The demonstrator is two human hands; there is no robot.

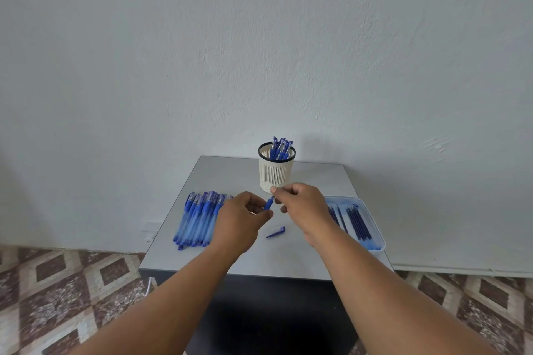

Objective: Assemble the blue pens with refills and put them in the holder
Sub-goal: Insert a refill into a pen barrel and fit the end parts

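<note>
- Assembly is the step in hand, as I judge it: both hands work on one blue pen (268, 204) held above the middle of the table (314, 179), just in front of the holder (276, 173).
- Left hand (240, 217) grips the pen's lower body, fingers curled round it; most of the barrel is hidden in that grip.
- Right hand (301, 206) pinches the pen's upper tip between thumb and forefinger, the other fingers loosely bent.
- Loose cap (276, 231) lies on the table just below the hands, toward the near edge.
- Unassembled pens (199, 219) lie in a row by the left edge; refills (356, 222) sit in a tray (379, 242) at the right edge.
- Holder stands near the far edge with several finished pens (281, 148) upright inside.
- Next move likely calls for tightening the tip, then picking up the cap, fitting it, and dropping the pen into the holder.
</note>
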